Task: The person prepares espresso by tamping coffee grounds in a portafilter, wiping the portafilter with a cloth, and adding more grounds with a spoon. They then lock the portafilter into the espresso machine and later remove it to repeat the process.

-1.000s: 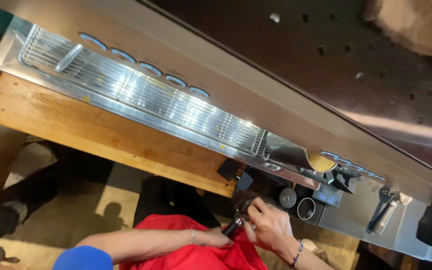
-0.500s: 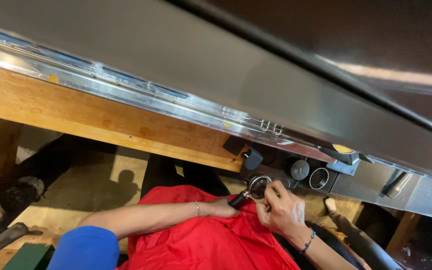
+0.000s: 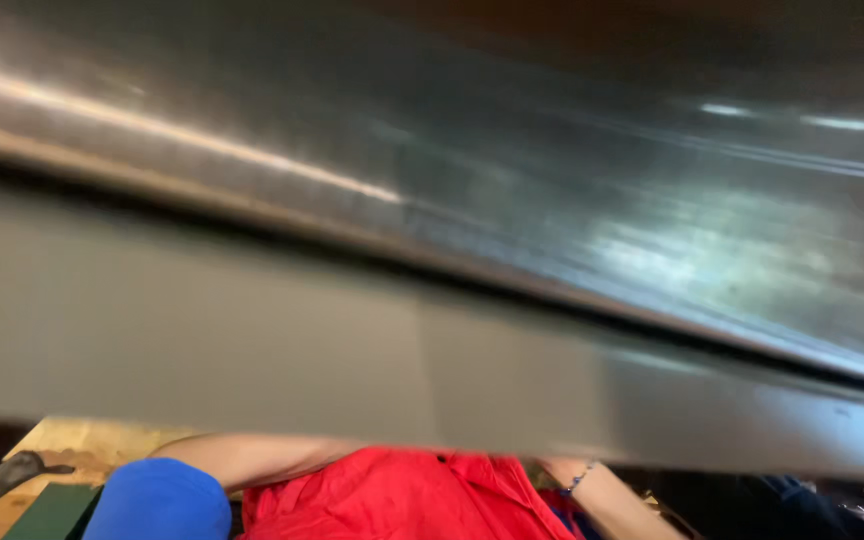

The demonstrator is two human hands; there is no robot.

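A blurred steel machine panel (image 3: 472,300) fills nearly the whole view, hiding both hands behind its lower edge. Only the forearms show beneath it: the left forearm (image 3: 252,458), emerging from a blue sleeve (image 3: 157,502), and the right forearm (image 3: 607,500), wearing a beaded bracelet (image 3: 578,481) at the wrist. Both cross a red cloth (image 3: 402,495). Whether the hands grip anything, or what lies near them, cannot be told.

hands hidden behind blurred metal panel (image 3: 432,250)
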